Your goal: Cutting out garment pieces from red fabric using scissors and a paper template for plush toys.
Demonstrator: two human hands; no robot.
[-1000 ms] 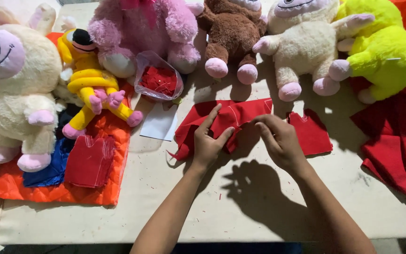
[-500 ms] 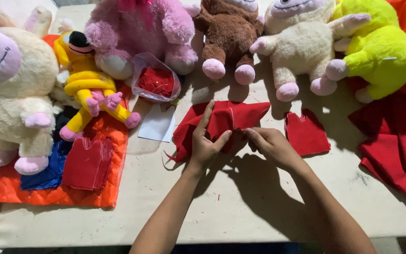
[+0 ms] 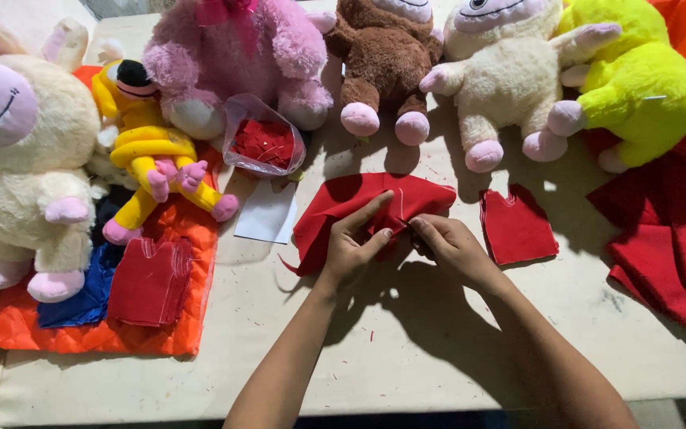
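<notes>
Both hands have drawn closer together over the red felt piece (image 3: 375, 208) since the earlier frames, thumbs now nearly meeting at its lower edge.

Left hand (image 3: 352, 246) pinches the felt's folded edge between thumb and extended forefinger, apparently to hold it taut; right hand (image 3: 448, 246), fingers curled together, pinches the same edge at 3 o'clock of the left, perhaps working a thread. Felt lies mid-table, at 6 o'clock from the brown plush toy (image 3: 383, 63). At 10 o'clock, a clear plastic bag (image 3: 263, 143) holds red scraps. A smaller red cut piece (image 3: 515, 226) lies at 3 o'clock.
</notes>
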